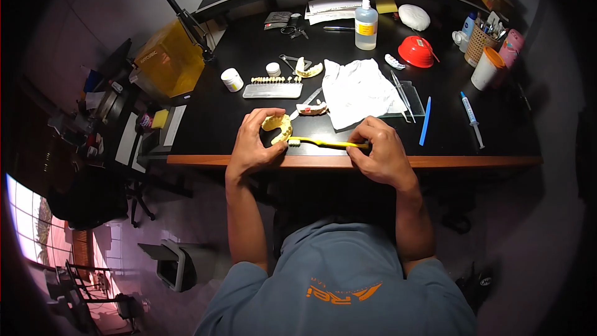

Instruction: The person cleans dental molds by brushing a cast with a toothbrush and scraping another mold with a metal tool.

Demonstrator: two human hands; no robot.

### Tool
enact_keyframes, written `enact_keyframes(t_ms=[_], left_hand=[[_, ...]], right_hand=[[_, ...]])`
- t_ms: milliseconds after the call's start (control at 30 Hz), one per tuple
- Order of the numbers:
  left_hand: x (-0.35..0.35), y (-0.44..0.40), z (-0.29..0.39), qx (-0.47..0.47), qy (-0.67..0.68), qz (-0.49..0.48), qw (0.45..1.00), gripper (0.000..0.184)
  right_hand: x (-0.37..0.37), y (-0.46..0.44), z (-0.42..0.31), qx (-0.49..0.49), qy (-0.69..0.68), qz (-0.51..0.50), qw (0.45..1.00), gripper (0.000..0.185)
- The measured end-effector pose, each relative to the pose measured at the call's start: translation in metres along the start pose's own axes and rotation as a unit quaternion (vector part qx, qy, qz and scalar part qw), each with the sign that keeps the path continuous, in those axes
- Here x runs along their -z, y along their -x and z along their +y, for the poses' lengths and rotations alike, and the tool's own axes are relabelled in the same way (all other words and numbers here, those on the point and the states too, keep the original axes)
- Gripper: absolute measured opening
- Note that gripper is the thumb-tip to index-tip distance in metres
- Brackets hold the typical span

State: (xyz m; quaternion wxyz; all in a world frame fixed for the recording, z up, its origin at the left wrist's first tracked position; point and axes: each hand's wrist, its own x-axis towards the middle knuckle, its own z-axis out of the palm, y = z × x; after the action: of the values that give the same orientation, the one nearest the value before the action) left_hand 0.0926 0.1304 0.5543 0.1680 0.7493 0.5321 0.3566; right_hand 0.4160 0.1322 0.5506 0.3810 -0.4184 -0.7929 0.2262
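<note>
My left hand [254,144] is closed around a yellow dental cast [281,126], its horseshoe arch facing up near the desk's front edge. In my right hand [380,149] is the handle of a yellow toothbrush [326,143], held level. The brush's pale bristles are at the cast's lower end; whether they touch it I cannot tell. Just beyond the cast lies another dental model [312,108] with a red spot. A white cloth [360,90] is spread behind the brush, and a shade guide [272,90] with a row of tooth samples lies to its left.
The black desk [448,143] has a wooden front edge. Behind the cloth stand a clear bottle [366,28] and a red bowl [416,51]. To the right are a blue strip [425,122], a syringe [472,119] and an orange-lidded cup [488,70]. A white jar [232,79] stands left.
</note>
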Motion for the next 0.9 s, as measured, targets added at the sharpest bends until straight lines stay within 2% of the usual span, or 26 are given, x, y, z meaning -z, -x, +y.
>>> enact_keyframes(t_ms=[233,367,500,567,700,800,900], left_hand=[[-0.001,-0.001,-0.002,-0.019,-0.018,-0.011,1.0,0.07],[-0.003,0.002,0.0,-0.031,-0.03,0.014,0.999,0.072],[-0.005,0.004,0.006,-0.001,-0.048,0.011,0.999,0.073],[-0.006,0.003,0.005,0.003,-0.061,0.011,0.998,0.07],[-0.009,0.002,0.008,0.066,0.004,0.017,0.998,0.068],[-0.009,0.001,0.007,0.082,0.02,0.015,0.996,0.071],[-0.01,0.001,0.012,0.098,0.022,0.016,0.995,0.07]], right_hand=[[0.005,0.0,-0.004,-0.016,0.001,-0.034,0.999,0.017],[0.006,-0.001,-0.007,-0.02,-0.002,-0.039,0.999,0.017],[0.008,-0.002,-0.008,-0.07,-0.048,-0.041,0.996,0.016],[0.007,-0.001,-0.008,-0.063,-0.04,-0.032,0.997,0.016],[0.005,-0.001,-0.004,-0.053,-0.031,-0.042,0.997,0.02],[0.007,-0.002,-0.01,-0.081,-0.023,-0.058,0.995,0.023],[0.001,-0.001,-0.008,-0.049,-0.034,-0.016,0.998,0.025]])
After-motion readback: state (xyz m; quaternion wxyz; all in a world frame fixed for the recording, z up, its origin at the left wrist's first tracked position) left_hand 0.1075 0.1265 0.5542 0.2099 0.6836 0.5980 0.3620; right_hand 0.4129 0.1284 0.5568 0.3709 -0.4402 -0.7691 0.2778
